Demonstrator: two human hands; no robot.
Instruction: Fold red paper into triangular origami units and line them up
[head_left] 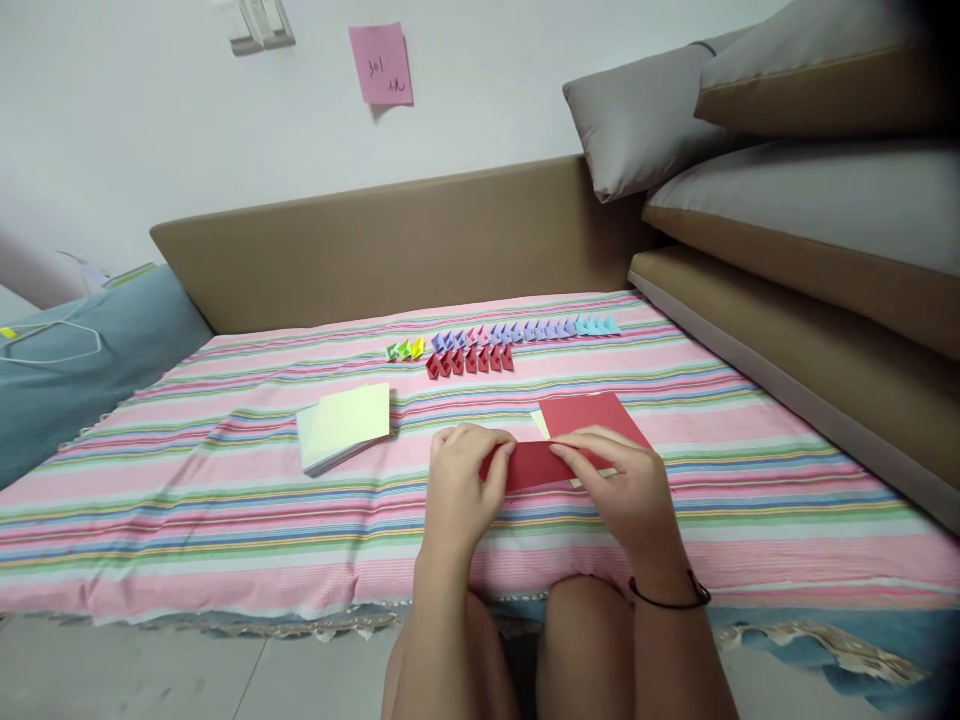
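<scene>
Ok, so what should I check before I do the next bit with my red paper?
1. Both hands hold the folded red paper: left hand and right hand pinch its ends. Ok.
2. Edges lined up: cannot tell, the fingers cover them.
3. Spare red sheets close behind the right hand: ok.
4. Pale yellow stack apart from the hands, to the left: ok.
5. Small folded pieces sit in rows, farther back on the striped cloth: ok.
</scene>
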